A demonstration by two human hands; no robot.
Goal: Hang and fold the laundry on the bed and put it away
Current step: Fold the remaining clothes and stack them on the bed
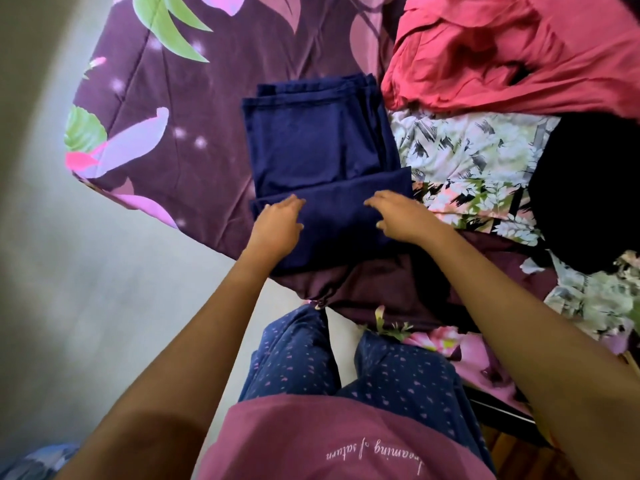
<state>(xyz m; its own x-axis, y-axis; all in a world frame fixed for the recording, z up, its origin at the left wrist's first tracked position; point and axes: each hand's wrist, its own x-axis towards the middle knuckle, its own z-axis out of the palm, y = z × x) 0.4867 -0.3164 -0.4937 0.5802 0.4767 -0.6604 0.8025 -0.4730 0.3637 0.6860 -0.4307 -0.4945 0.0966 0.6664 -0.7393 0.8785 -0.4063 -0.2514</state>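
You have one navy garment (318,143) folded on the purple floral bedsheet (166,98), near the bed's corner. Your two hands rest on its near fold: left hand (277,225) and right hand (403,216), fingers loosely straight, gripping nothing. Three unfolded pieces lie to the right: one coral garment (502,57), one flower-print garment (467,157) just beside the navy one, and one black garment (588,188).
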